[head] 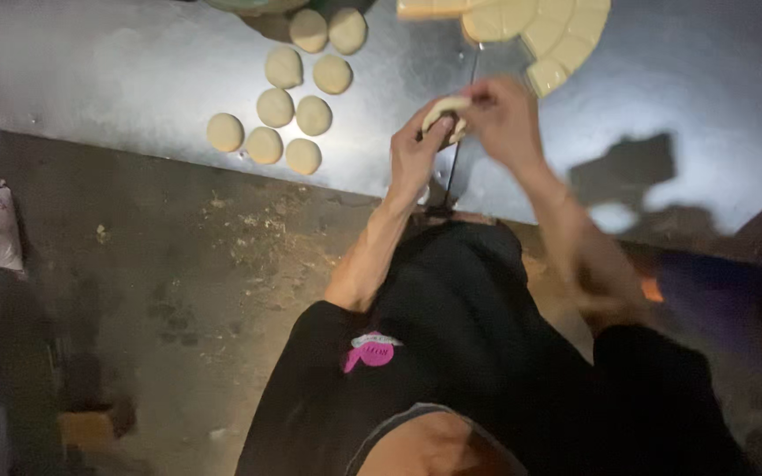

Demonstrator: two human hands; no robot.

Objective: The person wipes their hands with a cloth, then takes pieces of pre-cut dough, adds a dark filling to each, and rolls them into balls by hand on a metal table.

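Both hands are raised together above the near edge of the metal surface (134, 79), working one pale piece of dough (444, 111) between them. The left hand (416, 150) cups the piece from below with its fingers curled around it, and the right hand (506, 119) pinches its top edge, fingers closed on the dough; a thin dark line that may be a cord or a wire runs down under the hands, though what it is cannot be told. The step in hand looks like shaping or sealing a single round, judging by the group of finished flattened rounds (280, 110) lying toward the far left of the surface, touching or just beside one another. At the far edge sits a ring of pale wedge-shaped blocks (544, 31), well apart from the rounds. The next move probably calls for a steady closing pinch and a turn of the piece in the cupped palm, without tearing the dough.
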